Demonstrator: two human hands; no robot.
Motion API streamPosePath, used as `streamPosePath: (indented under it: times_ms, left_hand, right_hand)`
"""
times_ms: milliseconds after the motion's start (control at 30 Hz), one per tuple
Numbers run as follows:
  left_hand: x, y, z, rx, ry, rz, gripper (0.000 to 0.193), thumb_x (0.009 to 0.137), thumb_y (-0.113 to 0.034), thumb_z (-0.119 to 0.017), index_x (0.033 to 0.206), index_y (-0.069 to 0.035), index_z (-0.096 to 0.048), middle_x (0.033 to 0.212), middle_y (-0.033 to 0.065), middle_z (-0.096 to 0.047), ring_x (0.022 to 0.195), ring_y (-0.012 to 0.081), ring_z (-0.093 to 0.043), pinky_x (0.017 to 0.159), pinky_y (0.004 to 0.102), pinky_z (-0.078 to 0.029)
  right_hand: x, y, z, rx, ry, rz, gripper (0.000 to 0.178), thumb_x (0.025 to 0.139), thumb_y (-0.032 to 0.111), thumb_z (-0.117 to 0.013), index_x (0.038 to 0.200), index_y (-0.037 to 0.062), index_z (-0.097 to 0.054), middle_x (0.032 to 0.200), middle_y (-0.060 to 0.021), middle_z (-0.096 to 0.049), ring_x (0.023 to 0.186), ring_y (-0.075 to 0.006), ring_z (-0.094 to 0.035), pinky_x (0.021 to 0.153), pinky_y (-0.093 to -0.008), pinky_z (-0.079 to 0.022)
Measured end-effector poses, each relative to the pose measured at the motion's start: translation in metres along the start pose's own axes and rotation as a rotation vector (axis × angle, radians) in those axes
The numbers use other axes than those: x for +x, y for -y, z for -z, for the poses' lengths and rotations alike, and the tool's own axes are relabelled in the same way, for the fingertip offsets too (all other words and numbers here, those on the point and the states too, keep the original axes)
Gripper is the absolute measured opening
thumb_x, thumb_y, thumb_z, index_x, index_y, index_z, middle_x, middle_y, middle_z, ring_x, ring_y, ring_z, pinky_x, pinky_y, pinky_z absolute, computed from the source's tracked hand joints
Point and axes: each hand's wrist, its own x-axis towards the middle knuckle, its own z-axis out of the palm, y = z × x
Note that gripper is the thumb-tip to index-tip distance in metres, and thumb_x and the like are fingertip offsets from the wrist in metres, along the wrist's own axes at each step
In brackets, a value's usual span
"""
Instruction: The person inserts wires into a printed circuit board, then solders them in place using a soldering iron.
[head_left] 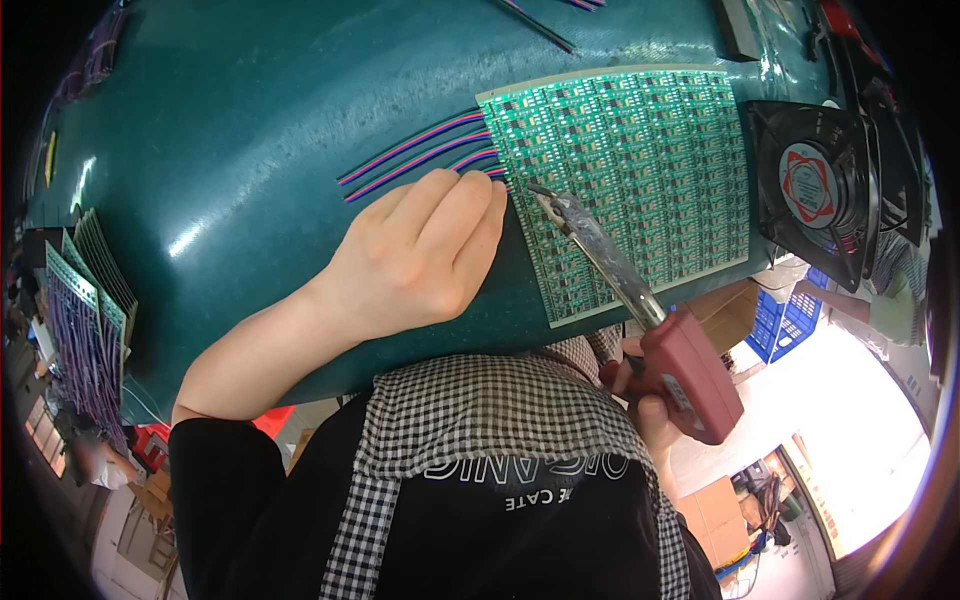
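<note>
The teal counter (pixel 250 130) takes up most of what there is to see, and the work is gathered toward its near edge at about three o'clock, within easy reach of the person seated there. Lying flat on it is a large green circuit board panel (pixel 640 180), a grid of many small identical boards, set square to the person so its left edge faces the hands. At three o'clock of the panel, just beside it, a black square fan (pixel 815 190) sits tilted toward the work, likely to pull fumes away. From the panel's ten o'clock side several striped ribbon wires (pixel 415 155) run out across the counter, laid flat so their ends meet the board edge. The left hand (pixel 420 255) rests knuckles-up, its fingertips pressing those wire ends down at the panel's left edge, a flat pinning grip rather than a closed one, which keeps them from shifting. The right hand (pixel 650 400), low at five o'clock, is wrapped around the red handle of a soldering gun (pixel 640 310), whose long barrel slants up so its tip reaches the same spot beside the fingertips.
</note>
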Motion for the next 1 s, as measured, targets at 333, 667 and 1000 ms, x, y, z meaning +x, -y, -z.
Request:
streamPosePath:
  times_ms: [333,667,1000]
  left_hand:
    - [0.013,-0.001,0.026,-0.143,0.272,0.205,0.018,0.071,0.000,-0.065,0.089,0.003,-0.065,0.087,0.0119,-0.060,0.074,0.0242,-0.062,0.061,0.0317,-0.051]
    - [0.092,0.080,-0.028,-0.212,0.178,0.076,0.009,0.082,-0.004,-0.060,0.089,-0.001,-0.056,0.094,0.0120,-0.057,0.091,0.0301,-0.056,0.079,0.0383,-0.046]
    - [0.091,0.030,0.020,-0.636,0.190,0.548,0.008,0.089,0.001,-0.054,0.097,0.000,-0.055,0.077,0.0076,-0.056,0.069,0.0135,-0.053,0.063,0.0251,-0.043]
  right_hand:
    - [0.005,0.000,0.005,-0.032,-0.164,0.243,0.075,0.080,0.053,-0.068,0.121,-0.0050,-0.046,0.105,-0.0161,-0.061,0.063,-0.0171,-0.056,0.056,-0.0268,-0.044]
    - [-0.005,0.006,0.006,-0.021,-0.381,0.389,0.082,0.081,0.055,-0.066,0.132,-0.0021,-0.036,0.098,-0.0162,-0.060,0.050,-0.0145,-0.051,0.043,-0.0238,-0.042]
    - [0.048,0.049,0.083,-0.091,-0.864,0.721,0.038,0.091,0.017,-0.055,0.123,-0.0028,-0.050,0.103,-0.0133,-0.064,0.062,-0.0115,-0.057,0.058,-0.0226,-0.049]
